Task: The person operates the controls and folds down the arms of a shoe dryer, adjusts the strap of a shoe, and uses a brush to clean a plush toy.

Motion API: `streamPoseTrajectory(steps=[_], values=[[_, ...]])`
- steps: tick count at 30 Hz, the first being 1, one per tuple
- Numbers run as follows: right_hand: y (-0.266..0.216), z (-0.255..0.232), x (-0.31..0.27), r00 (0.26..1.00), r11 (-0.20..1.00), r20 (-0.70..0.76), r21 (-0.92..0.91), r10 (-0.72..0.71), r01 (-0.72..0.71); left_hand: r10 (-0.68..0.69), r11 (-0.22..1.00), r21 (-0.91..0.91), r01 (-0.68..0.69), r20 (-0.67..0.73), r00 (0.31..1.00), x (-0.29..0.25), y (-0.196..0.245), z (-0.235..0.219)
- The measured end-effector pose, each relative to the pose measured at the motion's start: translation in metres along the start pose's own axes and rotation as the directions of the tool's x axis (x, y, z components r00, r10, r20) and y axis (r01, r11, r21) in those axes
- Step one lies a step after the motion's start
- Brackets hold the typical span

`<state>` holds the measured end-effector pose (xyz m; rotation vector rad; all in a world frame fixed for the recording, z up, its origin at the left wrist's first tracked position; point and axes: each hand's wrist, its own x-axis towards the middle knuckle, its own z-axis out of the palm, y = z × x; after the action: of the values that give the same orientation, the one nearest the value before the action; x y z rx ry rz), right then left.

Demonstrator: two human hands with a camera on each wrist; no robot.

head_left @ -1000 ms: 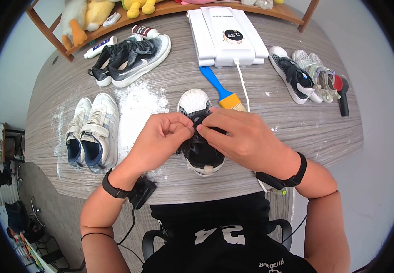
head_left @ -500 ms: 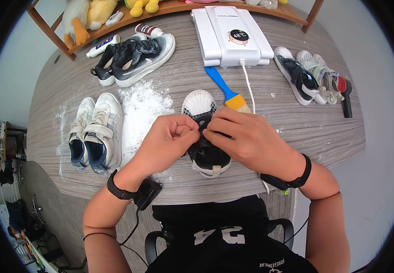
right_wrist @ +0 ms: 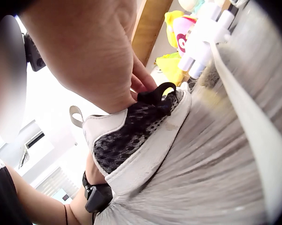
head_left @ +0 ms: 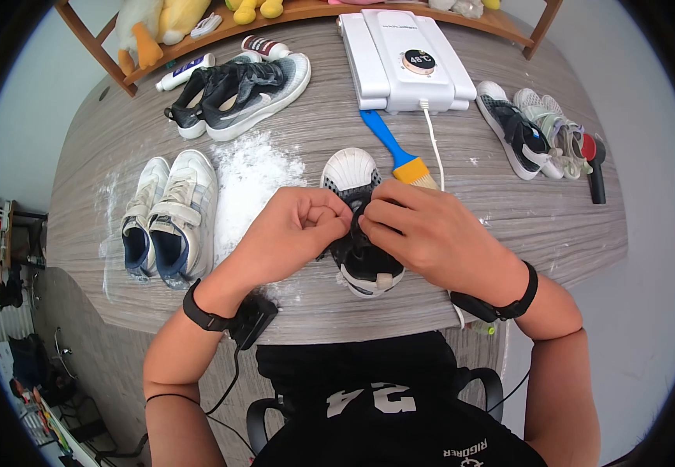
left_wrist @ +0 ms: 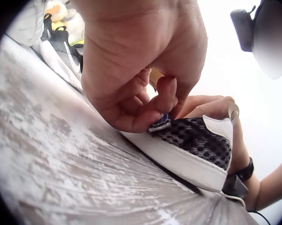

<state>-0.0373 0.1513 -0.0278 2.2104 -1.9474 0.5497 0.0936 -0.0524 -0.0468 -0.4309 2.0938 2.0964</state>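
A small black-and-white sneaker (head_left: 351, 170) stands on the table in front of the person, its white toe cap pointing away. My left hand (head_left: 295, 233) comes in from the left and pinches the shoe's dark strap end (left_wrist: 160, 124) between curled fingers, seen low at the shoe's side in the left wrist view. From the other side my right hand (head_left: 431, 237) pinches the black upper near the opening, fingertips close to the left hand's. A black strap loop (right_wrist: 162, 92) sticks up beside the right fingers, which partly hide behind the shoe in the right wrist view.
White sneakers (head_left: 189, 198) stand left beside white powder (head_left: 260, 183); grey-black sneakers (head_left: 252, 101) and bottles lie farther back. A blue-handled brush (head_left: 384, 134) lies ahead, near a white 48°C device (head_left: 400, 66) and its cord. More shoes (head_left: 513, 128) and a red-black tool (head_left: 596, 167) are right.
The head view has shifted slightly. Both hands stay at the shoe's upper; the right fingers, earlier with the index finger reaching forward, are now bunched closer together.
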Motion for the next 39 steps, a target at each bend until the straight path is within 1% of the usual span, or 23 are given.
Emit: streamPoseTrajectory(steps=[3,5,7,11,13,17,19,21,24,26,27,29,33,35,36,38,39], values=[[-0.001,0.001,0.0,1.0,1.0,0.026,-0.013,0.001,-0.001,0.027,1.0,0.01,-0.027,0.02,0.999,0.002,-0.007,-0.001],[-0.001,0.004,0.002,0.998,0.997,-0.039,-0.061,-0.052,0.05,0.033,0.999,0.008,-0.033,0.024,0.999,0.002,-0.006,0.0],[-0.003,0.004,0.003,0.998,0.996,-0.036,-0.072,-0.05,0.048,0.027,0.998,0.056,-0.029,0.037,0.999,0.0,-0.001,0.001],[-0.004,0.003,0.004,0.999,0.995,-0.012,-0.09,-0.041,0.039,0.026,0.996,0.089,-0.028,0.028,0.999,-0.002,0.002,0.001],[-0.003,0.004,0.003,0.999,0.995,-0.023,-0.09,-0.046,0.044,-0.006,0.99,0.143,0.002,0.028,1.0,-0.004,0.007,0.002],[0.003,0.006,0.003,0.995,0.995,-0.068,-0.075,-0.067,0.062,-0.008,0.994,0.11,0.004,0.038,0.999,-0.001,0.005,-0.001],[0.003,0.006,0.002,0.996,0.996,-0.069,-0.07,-0.065,0.06,0.01,0.997,0.08,-0.015,0.053,0.999,0.001,0.001,-0.003],[0.004,0.006,0.003,0.995,0.996,-0.069,-0.063,-0.066,0.062,-0.001,0.997,0.077,-0.003,0.049,0.999,0.0,0.004,-0.003],[0.007,0.008,0.002,0.995,0.999,-0.091,-0.019,-0.047,0.046,-0.018,0.997,0.071,0.015,0.047,0.999,-0.001,0.005,-0.004],[0.01,0.011,0.002,0.985,0.998,-0.172,0.066,-0.008,0.019,-0.025,0.997,0.068,0.022,0.044,0.999,-0.001,0.004,-0.005],[0.01,0.011,0.003,0.985,0.998,-0.172,0.067,-0.01,0.022,-0.027,0.999,0.045,0.025,0.047,0.999,0.0,0.003,-0.006],[0.012,0.01,0.003,0.985,0.988,-0.173,0.157,0.029,-0.001,-0.029,0.999,0.022,0.028,0.051,0.998,0.001,0.001,-0.006],[0.014,0.011,0.003,0.983,0.973,-0.168,0.226,0.077,-0.038,-0.039,0.999,-0.034,0.041,0.058,0.998,0.001,0.004,-0.006],[0.016,0.013,0.001,0.979,0.923,-0.146,0.378,0.139,-0.075,-0.051,0.998,-0.046,0.053,0.054,0.997,0.001,0.005,-0.005],[0.016,0.013,0.0,0.979,0.922,-0.145,0.379,0.14,-0.075,-0.05,0.998,-0.045,0.052,0.05,0.997,0.001,0.005,-0.005],[0.017,0.014,0.0,0.972,0.897,-0.129,0.423,0.198,-0.126,-0.051,0.998,-0.045,0.053,0.045,0.998,0.0,0.003,-0.006],[0.017,0.014,0.001,0.972,0.897,-0.127,0.425,0.196,-0.125,-0.045,0.998,-0.052,0.047,0.05,0.998,0.0,0.002,-0.007]])
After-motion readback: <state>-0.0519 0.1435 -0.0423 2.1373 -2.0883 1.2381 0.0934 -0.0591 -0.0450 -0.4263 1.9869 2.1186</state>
